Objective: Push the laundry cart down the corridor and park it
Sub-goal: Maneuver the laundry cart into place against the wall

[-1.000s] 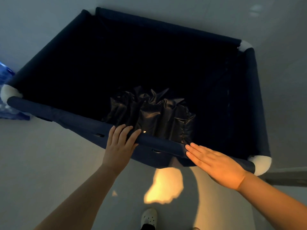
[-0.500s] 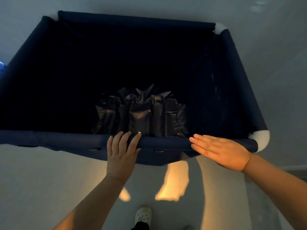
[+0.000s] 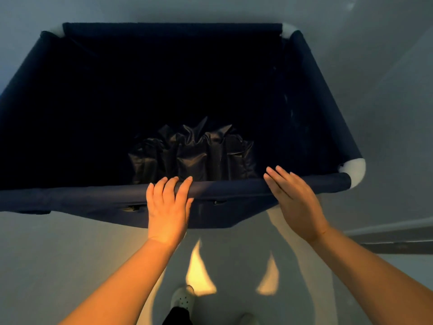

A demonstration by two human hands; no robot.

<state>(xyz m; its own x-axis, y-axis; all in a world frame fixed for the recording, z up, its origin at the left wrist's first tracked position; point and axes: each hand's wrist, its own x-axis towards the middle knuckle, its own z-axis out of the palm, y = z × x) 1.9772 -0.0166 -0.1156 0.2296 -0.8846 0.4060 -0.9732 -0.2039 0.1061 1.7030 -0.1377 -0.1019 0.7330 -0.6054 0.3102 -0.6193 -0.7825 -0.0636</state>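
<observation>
The laundry cart (image 3: 234, 186) is a deep navy fabric bin on a tube frame with white corner pieces (image 3: 354, 169), and it fills the upper view. A crumpled black plastic bag (image 3: 194, 156) lies at its bottom, near my side. My left hand (image 3: 167, 207) lies flat against the near rail with its fingertips over the top edge. My right hand (image 3: 293, 200) presses flat on the same rail further right, fingers straight and together. Neither hand curls around the tube.
Pale smooth floor runs around the cart. A wall skirting (image 3: 398, 233) runs along the right, close to the cart's near right corner. My white shoe (image 3: 182, 299) stands on the floor below the cart, beside patches of warm light.
The cart has swung so its near rail now lies level across the view. The blue object at the left edge has gone out of sight. Both hands stayed on the rail.
</observation>
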